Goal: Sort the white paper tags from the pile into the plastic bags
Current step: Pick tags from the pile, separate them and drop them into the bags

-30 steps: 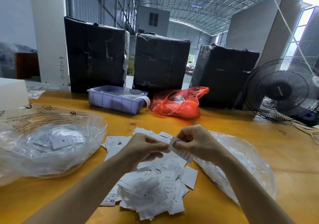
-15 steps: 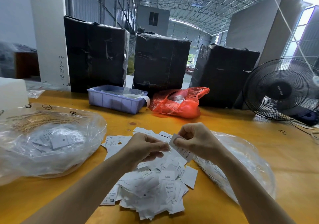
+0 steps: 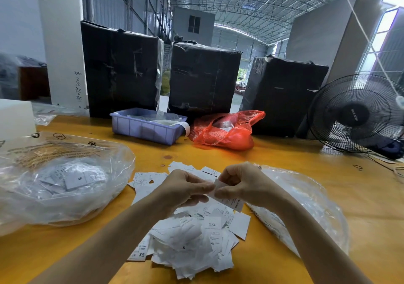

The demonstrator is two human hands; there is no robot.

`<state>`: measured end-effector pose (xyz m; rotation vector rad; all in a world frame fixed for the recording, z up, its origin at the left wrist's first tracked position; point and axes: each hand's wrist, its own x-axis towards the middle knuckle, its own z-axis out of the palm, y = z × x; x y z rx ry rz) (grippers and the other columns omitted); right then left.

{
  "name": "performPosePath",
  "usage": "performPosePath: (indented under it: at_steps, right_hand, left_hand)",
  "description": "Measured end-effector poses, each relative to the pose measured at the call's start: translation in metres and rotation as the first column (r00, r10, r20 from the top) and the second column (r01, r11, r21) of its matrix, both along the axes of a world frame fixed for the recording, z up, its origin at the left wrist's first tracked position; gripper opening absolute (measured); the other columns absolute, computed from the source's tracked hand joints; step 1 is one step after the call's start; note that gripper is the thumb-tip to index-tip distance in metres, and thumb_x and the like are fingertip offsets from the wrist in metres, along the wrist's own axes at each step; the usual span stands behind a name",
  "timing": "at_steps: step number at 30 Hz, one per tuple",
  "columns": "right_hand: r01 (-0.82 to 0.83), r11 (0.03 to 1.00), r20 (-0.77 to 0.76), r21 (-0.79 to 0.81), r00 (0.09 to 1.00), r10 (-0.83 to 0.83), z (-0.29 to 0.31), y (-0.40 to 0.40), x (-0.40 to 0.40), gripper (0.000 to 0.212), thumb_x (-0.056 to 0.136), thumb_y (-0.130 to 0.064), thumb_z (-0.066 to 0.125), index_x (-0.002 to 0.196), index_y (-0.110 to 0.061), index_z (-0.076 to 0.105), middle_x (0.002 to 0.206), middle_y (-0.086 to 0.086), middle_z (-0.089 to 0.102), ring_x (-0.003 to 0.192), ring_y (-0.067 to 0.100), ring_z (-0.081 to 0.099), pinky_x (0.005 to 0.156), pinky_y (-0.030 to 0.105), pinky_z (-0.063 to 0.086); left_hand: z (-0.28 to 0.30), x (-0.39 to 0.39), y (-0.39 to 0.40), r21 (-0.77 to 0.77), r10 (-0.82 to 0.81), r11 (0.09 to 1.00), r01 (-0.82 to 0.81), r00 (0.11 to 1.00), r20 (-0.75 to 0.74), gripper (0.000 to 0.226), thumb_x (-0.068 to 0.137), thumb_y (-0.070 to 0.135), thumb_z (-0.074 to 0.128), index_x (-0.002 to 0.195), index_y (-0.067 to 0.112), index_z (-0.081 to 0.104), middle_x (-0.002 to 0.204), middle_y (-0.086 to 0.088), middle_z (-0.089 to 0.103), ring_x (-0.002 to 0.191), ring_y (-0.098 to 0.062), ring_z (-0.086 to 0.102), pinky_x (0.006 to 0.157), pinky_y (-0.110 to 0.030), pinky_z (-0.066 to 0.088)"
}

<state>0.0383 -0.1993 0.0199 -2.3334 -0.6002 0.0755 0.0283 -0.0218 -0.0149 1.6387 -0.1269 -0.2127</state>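
Observation:
A pile of white paper tags (image 3: 192, 235) lies on the yellow table (image 3: 284, 165) right in front of me, some marked XS, S and XXL. Above the pile both hands meet on one white tag (image 3: 229, 200): my left hand (image 3: 185, 187) pinches its left edge and my right hand (image 3: 240, 185) pinches its top. A clear plastic bag (image 3: 61, 183) with tags inside lies at the left. A second clear plastic bag (image 3: 306, 213) lies at the right, partly behind my right forearm.
Behind the pile stand a purple plastic bin (image 3: 146, 126) and a red plastic bag (image 3: 225, 130). Three black-wrapped boxes (image 3: 201, 78) line the table's far edge. A black fan (image 3: 358, 113) stands at the far right, a white block (image 3: 15, 117) at the far left.
Both hands stay above the pile on the same tag. The left fingertips have closed in against the right hand's.

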Motion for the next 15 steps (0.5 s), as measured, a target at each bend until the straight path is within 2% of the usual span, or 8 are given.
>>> performPosePath:
  at_steps: [4, 6, 8, 12, 15]
  right_hand:
    - [-0.015, 1.000, -0.063, 0.018, 0.998, 0.016, -0.0016, -0.0001, -0.0016, 0.040, 0.072, -0.009, 0.080, 0.097, -0.024, 0.052, 0.073, 0.006, 0.068, 0.065, 0.014, 0.066, 0.062, 0.029, 0.055]
    - [-0.051, 0.999, -0.080, 0.002, 0.996, 0.051, -0.0031, 0.0007, -0.0029, 0.047, 0.070, -0.008, 0.081, 0.100, -0.025, 0.049, 0.070, 0.003, 0.068, 0.064, 0.013, 0.066, 0.063, 0.032, 0.053]
    - [-0.069, 0.997, -0.096, -0.020, 0.993, 0.067, -0.0038, 0.0013, -0.0035, 0.052, 0.068, -0.009, 0.083, 0.100, -0.029, 0.047, 0.068, 0.000, 0.067, 0.063, 0.010, 0.065, 0.065, 0.034, 0.054]
    - [-0.081, 0.996, -0.105, -0.023, 0.991, 0.078, -0.0048, 0.0024, -0.0046, 0.065, 0.065, -0.011, 0.085, 0.112, -0.027, 0.044, 0.066, 0.000, 0.067, 0.065, 0.013, 0.065, 0.070, 0.043, 0.054]
    - [-0.058, 0.998, -0.098, 0.031, 0.993, 0.061, -0.0052, 0.0028, -0.0039, 0.075, 0.062, -0.011, 0.087, 0.118, -0.028, 0.041, 0.069, 0.002, 0.067, 0.068, 0.015, 0.065, 0.073, 0.043, 0.054]
  left_hand:
    - [-0.0011, -0.0015, -0.0017, 0.018, -0.018, 1.000, 0.018, 1.000, 0.012, 0.017, 0.077, 0.024, 0.073, 0.076, 0.007, 0.076, 0.064, -0.006, 0.068, 0.054, -0.006, 0.058, 0.051, -0.013, 0.044]
    - [-0.0024, -0.0023, -0.0038, 0.047, -0.018, 0.999, 0.017, 1.000, 0.023, 0.034, 0.075, 0.032, 0.072, 0.081, -0.001, 0.074, 0.070, -0.013, 0.064, 0.054, -0.010, 0.052, 0.051, -0.014, 0.042]
    - [-0.0035, -0.0024, -0.0056, 0.057, -0.010, 0.998, 0.008, 0.999, 0.032, 0.041, 0.075, 0.037, 0.071, 0.083, -0.003, 0.074, 0.073, -0.017, 0.063, 0.057, -0.012, 0.049, 0.051, -0.015, 0.041]
    - [-0.0044, -0.0020, -0.0057, 0.052, -0.022, 0.998, 0.019, 0.999, 0.042, 0.034, 0.079, 0.033, 0.069, 0.079, -0.001, 0.075, 0.064, -0.011, 0.062, 0.051, -0.010, 0.046, 0.049, -0.015, 0.039]
    - [-0.0047, -0.0009, -0.0053, 0.054, -0.013, 0.999, 0.011, 0.999, 0.041, 0.026, 0.081, 0.030, 0.070, 0.079, 0.005, 0.076, 0.061, -0.004, 0.065, 0.048, -0.005, 0.050, 0.050, -0.014, 0.041]
